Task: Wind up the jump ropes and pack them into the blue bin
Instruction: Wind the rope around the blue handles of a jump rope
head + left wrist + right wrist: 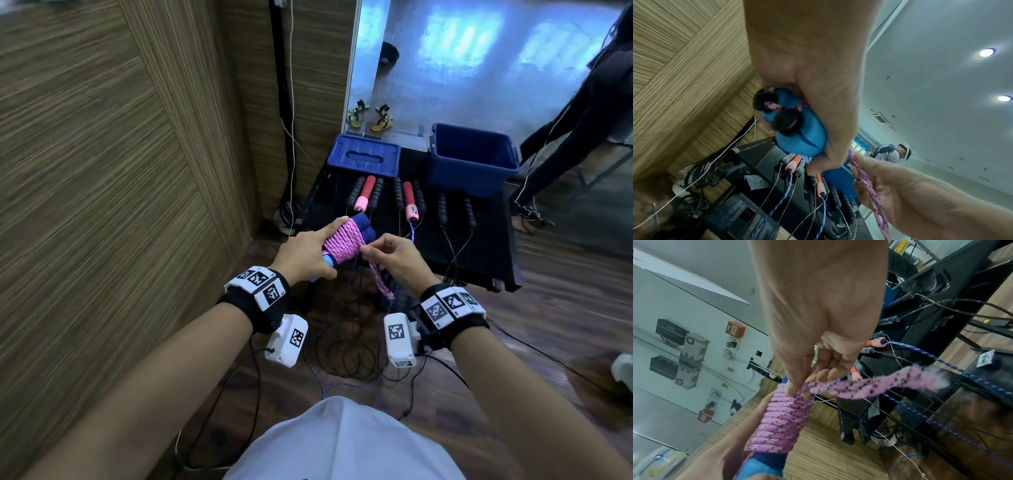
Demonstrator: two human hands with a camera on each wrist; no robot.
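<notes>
Pink rope [342,241] coiled on handles; left hand [305,255] holds; right hand [394,257] pinches end

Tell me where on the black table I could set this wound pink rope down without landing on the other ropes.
Bare patches on the black table: the right side, beyond the last black handles, and a strip between the blue lid and the blue bin. The middle is crowded with rope handles and cords. The bin looks empty.

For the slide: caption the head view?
Left hand holds pink rope wound on handles; right hand pinches its loose end.
</notes>
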